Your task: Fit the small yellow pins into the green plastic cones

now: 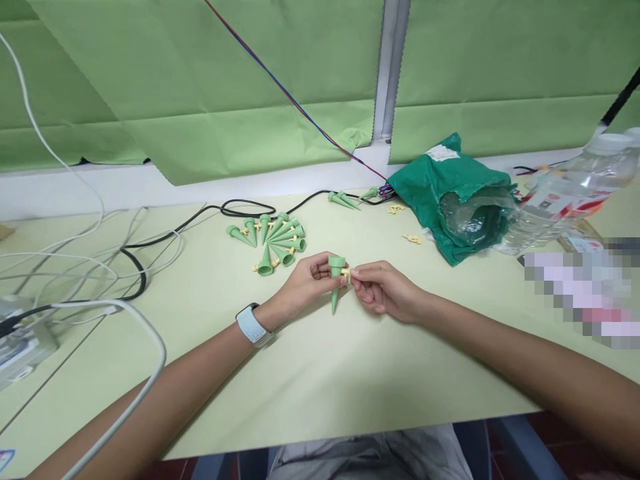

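Bare forearms [200,363] reached in from the lower corners of the table [350,380], bent inward so that the hands met near its middle. The left hand [311,280], with a white-strapped smartwatch [254,325] on its wrist, curled around a green plastic cone spike [335,287], whose tip pointed down toward the near edge. The right hand [383,291] held a small cream plastic piece [346,273] in a narrow pinch against the spike's wide top; how the two parts met was hidden by the fingers. Toward the far edge lay a fan of similar spikes [273,240], a crumpled green mailer bag [450,200], and a clear plastic bottle [575,193], cut off by the frame. A pixelated patch [583,293] hid the table's right side.
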A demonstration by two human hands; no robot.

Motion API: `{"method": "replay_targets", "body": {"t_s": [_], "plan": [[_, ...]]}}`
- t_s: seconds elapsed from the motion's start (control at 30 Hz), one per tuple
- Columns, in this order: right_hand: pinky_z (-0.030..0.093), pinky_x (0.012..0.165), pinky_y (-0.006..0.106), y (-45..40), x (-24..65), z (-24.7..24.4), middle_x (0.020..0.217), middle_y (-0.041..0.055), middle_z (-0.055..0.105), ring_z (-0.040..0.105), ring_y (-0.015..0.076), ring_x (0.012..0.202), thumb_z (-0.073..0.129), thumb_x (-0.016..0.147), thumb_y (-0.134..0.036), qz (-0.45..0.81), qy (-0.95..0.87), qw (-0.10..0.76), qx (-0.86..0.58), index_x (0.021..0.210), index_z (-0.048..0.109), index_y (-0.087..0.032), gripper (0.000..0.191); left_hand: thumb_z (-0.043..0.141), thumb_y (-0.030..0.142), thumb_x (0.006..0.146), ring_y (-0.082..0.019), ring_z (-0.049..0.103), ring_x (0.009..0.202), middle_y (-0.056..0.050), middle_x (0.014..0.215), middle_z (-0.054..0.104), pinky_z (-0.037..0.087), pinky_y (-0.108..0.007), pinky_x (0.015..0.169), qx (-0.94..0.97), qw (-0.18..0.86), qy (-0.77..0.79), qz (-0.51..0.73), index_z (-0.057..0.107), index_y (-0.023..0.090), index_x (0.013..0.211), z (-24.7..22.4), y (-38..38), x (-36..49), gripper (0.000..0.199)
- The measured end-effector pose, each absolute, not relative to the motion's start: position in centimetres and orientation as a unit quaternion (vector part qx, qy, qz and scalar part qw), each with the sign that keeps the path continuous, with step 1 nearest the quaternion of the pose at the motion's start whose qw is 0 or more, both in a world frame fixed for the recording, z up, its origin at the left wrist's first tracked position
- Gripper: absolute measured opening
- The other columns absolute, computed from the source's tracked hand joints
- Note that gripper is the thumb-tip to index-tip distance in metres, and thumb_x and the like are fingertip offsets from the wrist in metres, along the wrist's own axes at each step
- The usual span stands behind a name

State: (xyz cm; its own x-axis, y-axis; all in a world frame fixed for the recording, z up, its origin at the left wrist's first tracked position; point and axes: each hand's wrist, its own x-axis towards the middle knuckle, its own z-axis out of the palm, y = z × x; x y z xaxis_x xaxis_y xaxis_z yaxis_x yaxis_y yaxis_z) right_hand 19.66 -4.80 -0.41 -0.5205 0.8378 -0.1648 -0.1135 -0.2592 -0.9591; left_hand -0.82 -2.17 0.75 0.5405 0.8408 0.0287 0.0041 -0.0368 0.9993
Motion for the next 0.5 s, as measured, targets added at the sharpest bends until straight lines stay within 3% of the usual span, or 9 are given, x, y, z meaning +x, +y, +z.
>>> {"method": "replay_targets", "body": {"t_s": [0.1, 0.27, 0.33, 0.4, 0.5], "plan": [[0.030, 0.042, 0.025, -4.8, 19.7, -0.4, 0.057, -0.0046, 0.049, 0.040, 0.0104, 0.041, 0.058, 0.094, -0.050, 0.683, -0.533, 0.328, -0.378, 0.079, 0.053, -0.021, 0.033, 0.088, 0.030, 0.075, -0.019, 0.071, 0.088, -0.008, 0.093, 0.075, 0.055, -0.031, 0.083, 0.634, 0.604, 0.339, 0.344, 0.069, 0.014, 0.094, 0.7, -2.1, -0.8, 0.032], [0.041, 0.064, 0.029, -5.2, 20.5, -0.5, 0.086, 0.0059, 0.066, 0.057, 0.0168, 0.072, 0.049, 0.103, -0.036, 0.251, -0.802, 0.364, -0.402, 0.093, 0.058, -0.020, 0.020, 0.086, 0.031, 0.079, -0.019, 0.070, 0.087, -0.007, 0.090, 0.073, 0.056, -0.030, 0.081, 0.635, 0.617, 0.331, 0.326, 0.069, 0.014, 0.094, 1.1, -2.2, -0.8, 0.028], [0.040, 0.068, 0.030, -5.3, 20.7, -0.4, 0.092, 0.0072, 0.066, 0.056, 0.0176, 0.077, 0.047, 0.103, -0.031, 0.181, -0.835, 0.348, -0.386, 0.094, 0.059, -0.020, 0.019, 0.085, 0.031, 0.080, -0.019, 0.069, 0.087, -0.007, 0.090, 0.072, 0.056, -0.030, 0.082, 0.642, 0.616, 0.324, 0.321, 0.069, 0.015, 0.094, 1.3, -2.3, -0.9, 0.027], [0.039, 0.065, 0.029, -5.3, 20.6, -0.3, 0.081, 0.0045, 0.063, 0.054, 0.0164, 0.071, 0.047, 0.103, -0.033, 0.227, -0.818, 0.351, -0.394, 0.085, 0.058, -0.020, 0.024, 0.084, 0.032, 0.080, -0.019, 0.069, 0.088, -0.007, 0.089, 0.072, 0.055, -0.031, 0.083, 0.649, 0.610, 0.324, 0.319, 0.069, 0.015, 0.094, 1.5, -2.4, -0.9, 0.027], [0.033, 0.051, 0.026, -5.0, 20.2, 0.0, 0.063, -0.0008, 0.055, 0.045, 0.0125, 0.051, 0.052, 0.099, -0.043, 0.479, -0.686, 0.356, -0.417, 0.076, 0.056, -0.020, 0.033, 0.085, 0.033, 0.080, -0.019, 0.069, 0.087, -0.007, 0.091, 0.072, 0.055, -0.030, 0.081, 0.659, 0.592, 0.329, 0.326, 0.070, 0.015, 0.095, 1.5, -2.6, -0.8, 0.028]]}}
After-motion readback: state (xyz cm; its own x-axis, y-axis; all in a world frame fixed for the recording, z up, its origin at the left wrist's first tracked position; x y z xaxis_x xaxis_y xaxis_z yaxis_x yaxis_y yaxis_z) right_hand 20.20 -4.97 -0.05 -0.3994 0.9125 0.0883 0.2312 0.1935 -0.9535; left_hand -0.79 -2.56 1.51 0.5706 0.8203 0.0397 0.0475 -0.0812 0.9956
